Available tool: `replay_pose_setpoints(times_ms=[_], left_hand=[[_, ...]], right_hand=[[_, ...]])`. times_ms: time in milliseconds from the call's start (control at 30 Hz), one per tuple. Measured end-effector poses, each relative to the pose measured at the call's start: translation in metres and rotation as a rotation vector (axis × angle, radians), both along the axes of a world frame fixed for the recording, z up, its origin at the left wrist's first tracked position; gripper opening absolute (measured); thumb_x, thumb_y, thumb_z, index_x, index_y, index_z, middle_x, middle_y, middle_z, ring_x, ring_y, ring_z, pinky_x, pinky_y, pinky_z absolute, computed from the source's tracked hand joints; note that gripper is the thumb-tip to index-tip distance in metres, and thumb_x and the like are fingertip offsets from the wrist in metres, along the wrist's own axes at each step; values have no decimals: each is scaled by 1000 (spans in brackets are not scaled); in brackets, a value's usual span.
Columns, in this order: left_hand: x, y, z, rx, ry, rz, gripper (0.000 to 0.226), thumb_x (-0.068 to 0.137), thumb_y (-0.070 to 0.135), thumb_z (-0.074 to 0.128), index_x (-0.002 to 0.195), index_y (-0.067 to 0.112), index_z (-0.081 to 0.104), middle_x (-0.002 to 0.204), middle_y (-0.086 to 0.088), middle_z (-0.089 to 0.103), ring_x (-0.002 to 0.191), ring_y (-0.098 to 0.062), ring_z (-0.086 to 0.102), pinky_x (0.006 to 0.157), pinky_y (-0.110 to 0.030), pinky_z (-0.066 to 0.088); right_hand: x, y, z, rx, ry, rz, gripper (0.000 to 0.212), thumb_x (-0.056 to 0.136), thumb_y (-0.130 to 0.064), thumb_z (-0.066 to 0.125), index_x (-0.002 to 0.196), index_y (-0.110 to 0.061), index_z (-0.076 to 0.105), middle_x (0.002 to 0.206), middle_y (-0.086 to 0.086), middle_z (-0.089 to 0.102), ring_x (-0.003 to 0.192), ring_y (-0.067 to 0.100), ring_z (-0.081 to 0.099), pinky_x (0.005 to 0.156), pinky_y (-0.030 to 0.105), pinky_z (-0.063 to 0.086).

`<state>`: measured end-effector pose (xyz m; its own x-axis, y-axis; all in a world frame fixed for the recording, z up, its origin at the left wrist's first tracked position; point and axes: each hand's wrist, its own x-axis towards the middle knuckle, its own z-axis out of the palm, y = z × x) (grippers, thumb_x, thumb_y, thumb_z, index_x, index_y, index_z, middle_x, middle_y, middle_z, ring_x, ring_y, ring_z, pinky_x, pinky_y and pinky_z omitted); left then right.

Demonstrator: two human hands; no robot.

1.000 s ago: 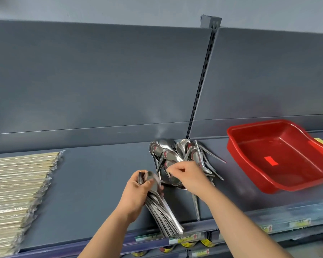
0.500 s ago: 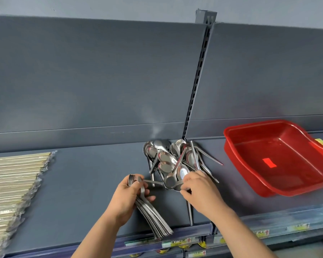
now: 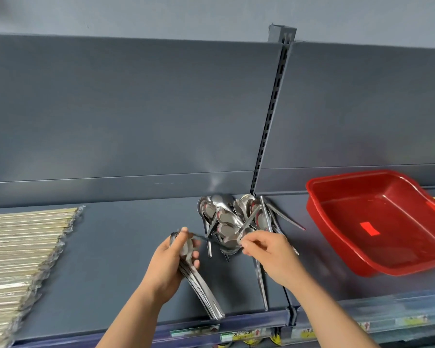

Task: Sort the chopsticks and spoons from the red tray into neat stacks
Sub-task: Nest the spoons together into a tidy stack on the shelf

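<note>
On the grey shelf [image 3: 111,259] my left hand [image 3: 170,267] grips stacked spoons [image 3: 204,292]; my right hand [image 3: 274,257] pinches one loose spoon [image 3: 230,243].

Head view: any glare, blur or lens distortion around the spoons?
Head view: spoons glint, with a pale glare patch on the back panel above; left hand slightly motion-blurred; chopsticks soft at the frame edge; panel lines bow from the wide lens.
</note>
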<state>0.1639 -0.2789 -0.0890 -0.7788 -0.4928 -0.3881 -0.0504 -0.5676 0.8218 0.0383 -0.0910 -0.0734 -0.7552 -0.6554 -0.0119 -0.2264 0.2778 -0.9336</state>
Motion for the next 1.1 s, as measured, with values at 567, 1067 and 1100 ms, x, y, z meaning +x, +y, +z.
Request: replay_pose_setpoints(times_ms=[567,1067,1100], left_hand=[[-11,20,16,-139,-29,-378,35,75,21,81,98,5,60,77,-16,66,50,-22,54,47,-28,47],[5,-8,-11,-14,-126,-36,11,97,5,47,106,6,54,80,-16,61,72,-32,69,67,-46,58],[4,-9,-12,-6,-126,-30,7,97,10,53,103,7,54,76,-13,57,68,-30,66,68,-46,58]], right_hand=[[-2,-35,1,-10,-10,94,21,80,1,70,81,-18,61,76,-3,64,66,6,64,67,20,53],[-30,-39,-26,436,728,286,10,86,-27,68,92,-28,76,103,-15,67,106,10,46,84,22,32],[-31,-42,-26,380,716,264,11,86,-26,69,93,-25,77,101,-13,69,104,12,48,87,23,36]])
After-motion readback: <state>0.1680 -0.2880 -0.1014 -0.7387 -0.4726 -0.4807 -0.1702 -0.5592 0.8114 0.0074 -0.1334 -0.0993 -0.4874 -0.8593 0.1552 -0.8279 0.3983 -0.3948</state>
